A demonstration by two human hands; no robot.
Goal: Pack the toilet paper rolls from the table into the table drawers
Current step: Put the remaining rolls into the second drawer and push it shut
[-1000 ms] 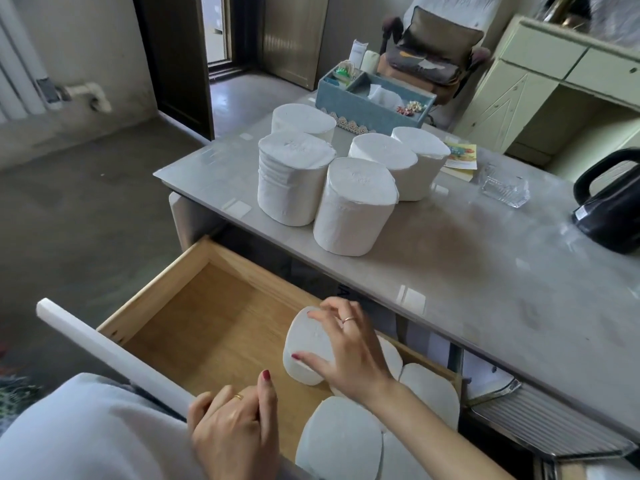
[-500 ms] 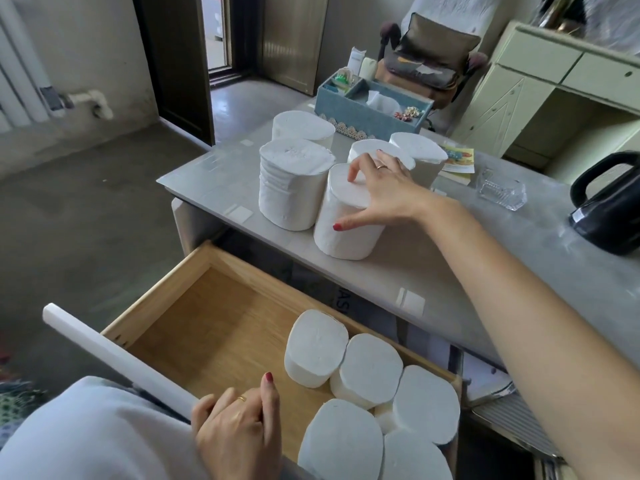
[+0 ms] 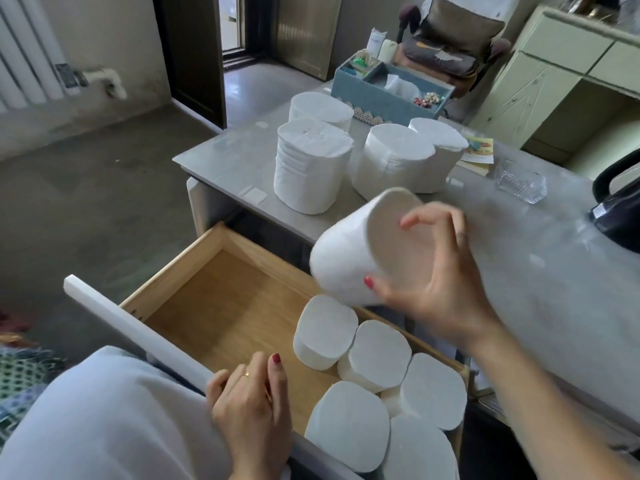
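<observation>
My right hand (image 3: 440, 271) grips a white toilet paper roll (image 3: 346, 251), tilted on its side, in the air above the table's front edge and the back of the open wooden drawer (image 3: 207, 306). Several white rolls (image 3: 374, 355) stand upright in the drawer's right half; its left half shows bare wood. Several more rolls (image 3: 308, 164) stand on the grey table (image 3: 554, 289), behind the held one. My left hand (image 3: 252, 407) rests on the drawer's white front panel, fingers curled over its edge.
A blue organiser box (image 3: 367, 95) stands at the table's far end. A glass dish (image 3: 521, 183), a booklet (image 3: 479, 150) and a black kettle (image 3: 620, 209) lie to the right. A cream cabinet (image 3: 561, 71) and a chair (image 3: 453, 39) stand behind.
My right hand left the roll it set in the drawer, reached to the table, took the nearest roll and has carried it, tipped, toward the drawer. My left hand has stayed on the drawer front.
</observation>
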